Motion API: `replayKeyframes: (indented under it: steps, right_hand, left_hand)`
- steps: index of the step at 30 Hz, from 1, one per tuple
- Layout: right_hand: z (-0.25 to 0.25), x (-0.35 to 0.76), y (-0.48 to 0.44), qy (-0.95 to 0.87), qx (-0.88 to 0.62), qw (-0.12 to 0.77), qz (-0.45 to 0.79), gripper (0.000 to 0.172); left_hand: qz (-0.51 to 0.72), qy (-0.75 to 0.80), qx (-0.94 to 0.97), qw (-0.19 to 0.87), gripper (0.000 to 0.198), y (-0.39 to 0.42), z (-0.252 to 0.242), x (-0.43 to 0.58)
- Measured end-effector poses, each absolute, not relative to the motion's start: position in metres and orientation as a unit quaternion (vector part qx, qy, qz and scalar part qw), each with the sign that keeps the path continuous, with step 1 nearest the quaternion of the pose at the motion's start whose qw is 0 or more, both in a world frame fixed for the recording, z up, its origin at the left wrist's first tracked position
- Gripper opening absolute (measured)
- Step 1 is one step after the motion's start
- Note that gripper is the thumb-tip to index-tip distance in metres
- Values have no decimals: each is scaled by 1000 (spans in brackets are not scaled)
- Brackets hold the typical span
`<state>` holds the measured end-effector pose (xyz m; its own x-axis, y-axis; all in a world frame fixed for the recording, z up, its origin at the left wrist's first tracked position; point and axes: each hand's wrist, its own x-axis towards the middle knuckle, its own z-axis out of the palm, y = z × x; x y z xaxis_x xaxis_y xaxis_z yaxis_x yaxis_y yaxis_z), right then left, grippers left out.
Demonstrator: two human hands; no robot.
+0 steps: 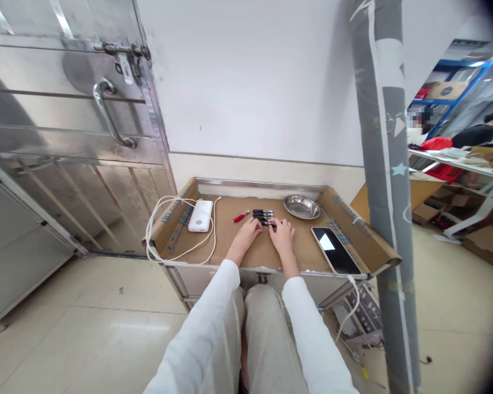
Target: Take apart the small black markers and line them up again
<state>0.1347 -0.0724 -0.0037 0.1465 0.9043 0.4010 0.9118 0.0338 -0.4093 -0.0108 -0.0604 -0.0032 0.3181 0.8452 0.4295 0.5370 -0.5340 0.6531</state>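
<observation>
Several black pens (263, 212) lie side by side, crosswise, on the cardboard-covered tabletop (230, 241). My left hand (247, 234) is at the left end of the nearest pen, its fingers bent together. At that pen's right end is my right hand (282, 234), fingers curled and fingertips touching it. The nearest pen seems pinched between both hands, though fingers partly hide it. Just left of the row lies a red pen (240, 216). A round metal dish (302, 207) sits behind my right hand.
A white power bank (200, 215) with a looped white cable (215, 235) lies at the left. On the right rests a phone (336, 251). Raised cardboard edges (355, 230) border the tabletop. A wrapped grey pipe (388, 164) stands at the right; two people are beyond it.
</observation>
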Motion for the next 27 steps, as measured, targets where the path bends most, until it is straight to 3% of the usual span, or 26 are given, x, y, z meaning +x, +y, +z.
replayKeyframes:
  steps: [11, 16, 27]
  right_hand:
    - [-12, 137, -67, -650, -672, 353, -18, 18]
    - [-11, 136, -68, -647, -677, 350, -24, 14]
    - [-1, 134, -77, -653, -686, 322, 4, 26]
  left_hand:
    - [387, 494, 771, 109, 12, -57, -7, -10]
    - [371, 519, 768, 55, 2, -58, -6, -9]
    - [348, 538, 768, -3, 11, -59, -5, -7]
